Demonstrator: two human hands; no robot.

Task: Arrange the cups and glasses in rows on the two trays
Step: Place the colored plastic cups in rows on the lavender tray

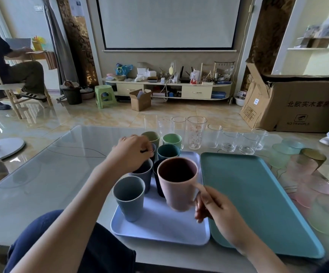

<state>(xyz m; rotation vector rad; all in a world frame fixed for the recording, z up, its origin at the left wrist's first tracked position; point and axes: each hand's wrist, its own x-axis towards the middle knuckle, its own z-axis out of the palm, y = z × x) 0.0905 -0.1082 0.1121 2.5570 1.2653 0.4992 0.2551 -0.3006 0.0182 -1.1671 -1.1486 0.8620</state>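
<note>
A lavender tray (159, 229) lies in front of me with several matte cups on it: a grey-blue cup (129, 198) nearest, then darker blue, teal (168, 151) and green (172, 139) ones in two rows. My right hand (212, 207) grips a pink cup (177, 184) by its side, held over the tray's right part. My left hand (131, 150) pinches the rim of a dark cup further back, mostly hidden by the hand. A teal tray (258, 194) lies bare to the right.
Several clear glasses (196, 133) stand in a row along the table's far edge. Frosted green, pink and amber glasses (281, 157) crowd the table right of the teal tray. A person sits far left; a cardboard box stands at the right.
</note>
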